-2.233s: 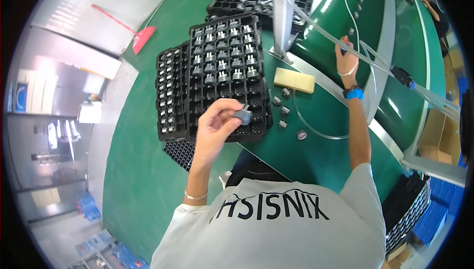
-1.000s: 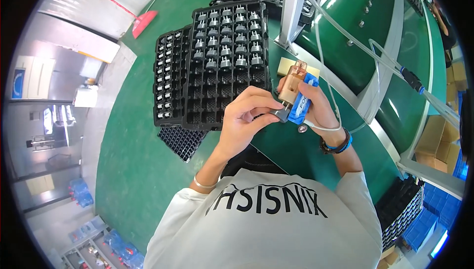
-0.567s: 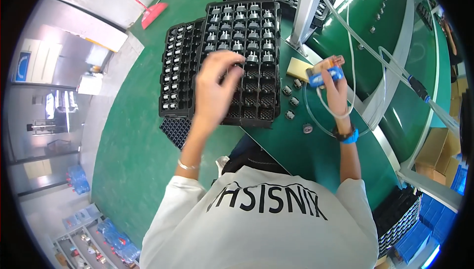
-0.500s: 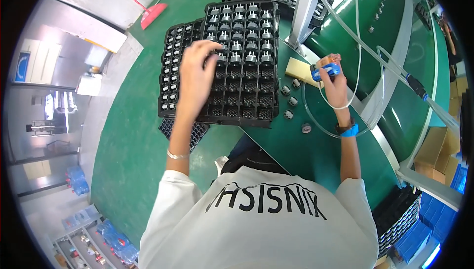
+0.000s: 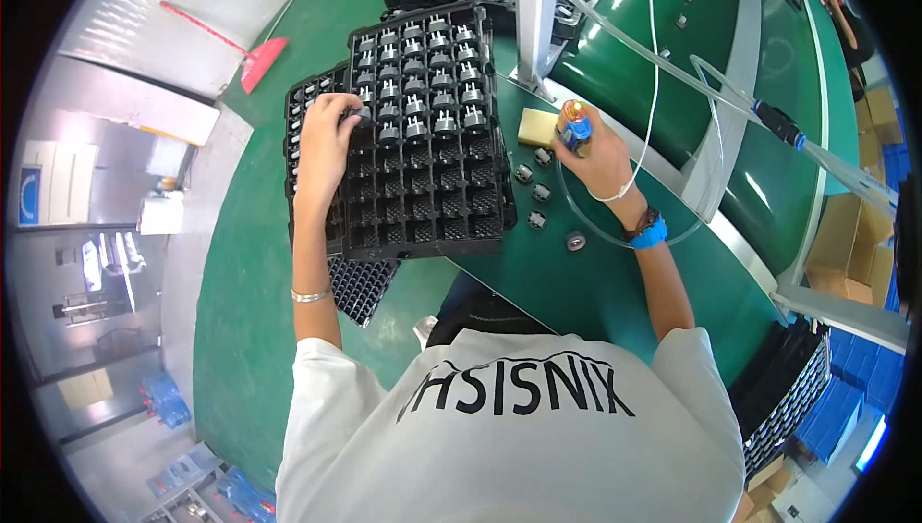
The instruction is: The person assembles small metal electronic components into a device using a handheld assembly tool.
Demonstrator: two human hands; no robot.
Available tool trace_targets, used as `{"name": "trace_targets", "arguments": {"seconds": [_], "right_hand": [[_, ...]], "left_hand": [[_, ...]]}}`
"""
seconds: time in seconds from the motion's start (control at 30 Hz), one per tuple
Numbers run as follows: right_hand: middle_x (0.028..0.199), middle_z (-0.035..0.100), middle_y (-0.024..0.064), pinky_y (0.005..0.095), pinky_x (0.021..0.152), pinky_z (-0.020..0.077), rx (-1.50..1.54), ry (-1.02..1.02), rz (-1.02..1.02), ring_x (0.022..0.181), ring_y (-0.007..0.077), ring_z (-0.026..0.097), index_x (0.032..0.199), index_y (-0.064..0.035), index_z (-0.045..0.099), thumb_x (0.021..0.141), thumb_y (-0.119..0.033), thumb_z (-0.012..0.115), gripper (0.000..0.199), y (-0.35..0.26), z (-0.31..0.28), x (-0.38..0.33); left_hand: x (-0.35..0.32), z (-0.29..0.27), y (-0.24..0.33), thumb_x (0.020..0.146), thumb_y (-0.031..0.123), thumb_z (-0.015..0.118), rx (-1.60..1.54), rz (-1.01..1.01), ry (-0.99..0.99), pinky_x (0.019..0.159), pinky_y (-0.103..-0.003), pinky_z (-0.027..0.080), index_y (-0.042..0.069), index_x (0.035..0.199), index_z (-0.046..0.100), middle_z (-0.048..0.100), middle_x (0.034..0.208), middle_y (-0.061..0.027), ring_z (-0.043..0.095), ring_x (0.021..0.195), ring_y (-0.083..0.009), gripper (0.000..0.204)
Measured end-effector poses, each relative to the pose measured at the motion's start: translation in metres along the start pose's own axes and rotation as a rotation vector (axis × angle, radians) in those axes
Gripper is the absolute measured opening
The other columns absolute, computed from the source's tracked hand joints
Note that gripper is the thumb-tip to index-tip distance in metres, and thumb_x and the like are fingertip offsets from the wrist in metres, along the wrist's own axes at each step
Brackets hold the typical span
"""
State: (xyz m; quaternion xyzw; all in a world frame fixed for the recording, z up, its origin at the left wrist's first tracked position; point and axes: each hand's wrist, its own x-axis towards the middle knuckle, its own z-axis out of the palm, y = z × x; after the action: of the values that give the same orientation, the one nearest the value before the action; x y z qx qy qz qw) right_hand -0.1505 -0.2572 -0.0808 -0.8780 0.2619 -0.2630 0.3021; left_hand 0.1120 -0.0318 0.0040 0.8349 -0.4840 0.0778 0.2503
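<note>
My left hand [image 5: 325, 144] pinches a dark plug [image 5: 361, 117] at the left edge of the upper black tray [image 5: 504, 192]. Grey plugs with upright metal pins [image 5: 415, 102] fill that tray's far rows, while its near pockets show bare textured bottoms. Over the green table, my right hand [image 5: 603, 163] is wrapped round a small blue handheld tool [image 5: 576, 127] with an orange top. A thin white cord runs by the right wrist. Below the tool, close to its hand, lies a pale yellow block [image 5: 537, 126].
Several small round parts [image 5: 541, 193] lie loose on the green table [image 5: 595, 288]. Another tray [image 5: 295, 177] sits under the upper one, at its left. A metal post [image 5: 535, 28] and hanging hoses [image 5: 672, 67] stand beyond. A conveyor runs at the right.
My left hand has moved left from over the plugs to the tray's edge and closed on a plug. My right hand has turned the tool more upright. The whole view has shifted slightly.
</note>
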Motion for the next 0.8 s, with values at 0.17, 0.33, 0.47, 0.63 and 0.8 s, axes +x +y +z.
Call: {"name": "trace_targets", "arguments": {"seconds": [0.17, 0.33, 0.47, 0.63, 0.8], "right_hand": [[0.099, 0.058, 0.0161, 0.0376, 0.072, 0.0476, 0.103, 0.044, -0.036, 0.085, 0.0347, 0.058, 0.115, -0.0042, 0.043, 0.069, -0.027, 0.075, 0.061, -0.001, 0.0, 0.001], [0.099, 0.057, 0.0155, 0.0375, 0.072, 0.0474, 0.052, 0.061, -0.004, 0.085, 0.0345, 0.058, 0.113, -0.0044, 0.045, 0.07, -0.025, 0.074, 0.055, -0.005, 0.001, 0.003], [0.091, 0.059, 0.0164, 0.0369, 0.07, 0.0475, 0.076, 0.132, 0.005, 0.08, 0.0339, 0.059, 0.104, -0.0032, 0.051, 0.074, -0.022, 0.07, 0.04, 0.005, 0.012, 0.007], [0.085, 0.061, 0.0178, 0.0368, 0.065, 0.0478, 0.101, 0.387, 0.122, 0.076, 0.0339, 0.06, 0.097, -0.0031, 0.055, 0.079, -0.02, 0.063, 0.026, 0.049, 0.003, 0.048], [0.095, 0.061, 0.0197, 0.0389, 0.07, 0.0492, -0.214, 0.544, 0.067, 0.085, 0.0355, 0.06, 0.106, -0.0036, 0.055, 0.081, -0.022, 0.06, 0.031, 0.125, -0.029, 0.081]], "left_hand": [[-0.011, -0.015, 0.005, 0.087, 0.005, 0.051, -0.651, -0.257, -0.007, 0.077, -0.023, 0.043, 0.003, 0.102, 0.054, 0.06, 0.098, -0.0052, 0.056, 0.09, -0.0115, 0.015], [-0.029, -0.021, 0.035, 0.091, 0.01, 0.049, -1.05, -0.421, -0.018, 0.08, -0.024, 0.043, 0.004, 0.111, 0.048, 0.059, 0.101, -0.0078, 0.055, 0.095, -0.0119, 0.021], [-0.045, -0.017, 0.044, 0.092, 0.011, 0.047, -1.399, -0.432, -0.081, 0.082, -0.025, 0.044, 0.003, 0.112, 0.045, 0.056, 0.105, -0.0088, 0.055, 0.096, -0.0148, 0.022], [-0.06, -0.016, 0.061, 0.087, 0.012, 0.056, -1.453, -0.472, -0.039, 0.084, -0.026, 0.042, 0.003, 0.112, 0.046, 0.055, 0.103, -0.0063, 0.053, 0.093, -0.0122, 0.028], [-0.072, -0.017, 0.082, 0.082, 0.01, 0.062, -1.325, -0.416, -0.005, 0.083, -0.027, 0.044, 0.002, 0.106, 0.05, 0.056, 0.102, -0.0071, 0.054, 0.096, -0.0137, 0.028]]}}
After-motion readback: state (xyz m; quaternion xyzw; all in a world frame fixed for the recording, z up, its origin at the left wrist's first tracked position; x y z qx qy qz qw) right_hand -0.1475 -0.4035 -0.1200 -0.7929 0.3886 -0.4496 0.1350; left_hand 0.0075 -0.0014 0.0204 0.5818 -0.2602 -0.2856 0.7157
